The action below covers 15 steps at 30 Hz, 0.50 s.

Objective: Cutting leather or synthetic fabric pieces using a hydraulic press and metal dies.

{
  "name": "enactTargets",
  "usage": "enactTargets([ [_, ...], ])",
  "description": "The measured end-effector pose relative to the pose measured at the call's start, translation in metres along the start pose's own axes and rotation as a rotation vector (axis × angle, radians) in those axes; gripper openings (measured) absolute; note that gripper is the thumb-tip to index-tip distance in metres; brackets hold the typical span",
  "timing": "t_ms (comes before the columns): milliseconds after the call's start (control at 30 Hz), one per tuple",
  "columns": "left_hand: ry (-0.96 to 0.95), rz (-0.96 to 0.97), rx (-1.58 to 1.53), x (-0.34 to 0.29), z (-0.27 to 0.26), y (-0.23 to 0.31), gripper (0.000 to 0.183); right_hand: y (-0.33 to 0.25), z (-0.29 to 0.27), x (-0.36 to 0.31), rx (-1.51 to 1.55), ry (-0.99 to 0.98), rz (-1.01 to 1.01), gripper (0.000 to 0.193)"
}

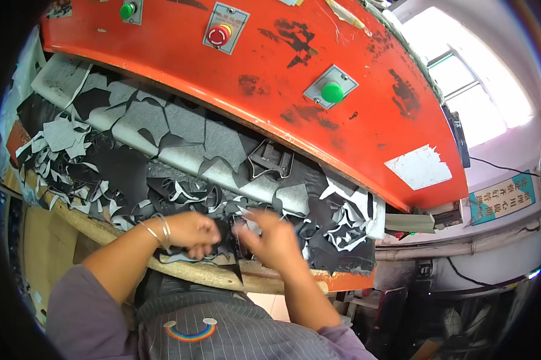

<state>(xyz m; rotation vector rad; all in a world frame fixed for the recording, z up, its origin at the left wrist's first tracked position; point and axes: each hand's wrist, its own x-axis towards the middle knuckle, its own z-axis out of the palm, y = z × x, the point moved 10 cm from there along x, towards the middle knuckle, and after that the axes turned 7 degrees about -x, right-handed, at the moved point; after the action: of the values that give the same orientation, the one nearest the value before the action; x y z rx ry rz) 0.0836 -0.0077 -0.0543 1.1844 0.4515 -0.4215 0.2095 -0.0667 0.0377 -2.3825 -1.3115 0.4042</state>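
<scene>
My left hand (194,234), with a bangle at its wrist, is over the near edge of a heap of dark sheet scraps (120,174). Its fingers are curled in; whatever they hold, if anything, is hidden. Beside it, to the right, my right hand (269,239) is smeared by motion, its thumb side turned toward the left hand. Dark material lies between the two hands, and I cannot make out whether either one grips it. Beyond the right hand, a metal cutting die (271,161) rests on dark sheet on the pale cutting bed.
An orange machine beam (354,78) spans above the bed, with green push buttons (332,92) and a red stop button (219,35). White-backed offcuts (348,225) pile at the right. A rounded, worn bar (204,275) runs along the near edge, before my apron (222,318).
</scene>
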Motion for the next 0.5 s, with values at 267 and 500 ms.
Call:
enactTargets([
  [267,0.692,0.551,0.096,0.101,-0.034,0.045,0.030,0.083,0.028,0.084,-0.253,-0.051,0.259,0.074],
  [500,0.699,0.507,0.050,0.118,-0.037,0.057,0.043,0.099,0.012,0.098,-0.181,-0.145,0.163,0.073],
])
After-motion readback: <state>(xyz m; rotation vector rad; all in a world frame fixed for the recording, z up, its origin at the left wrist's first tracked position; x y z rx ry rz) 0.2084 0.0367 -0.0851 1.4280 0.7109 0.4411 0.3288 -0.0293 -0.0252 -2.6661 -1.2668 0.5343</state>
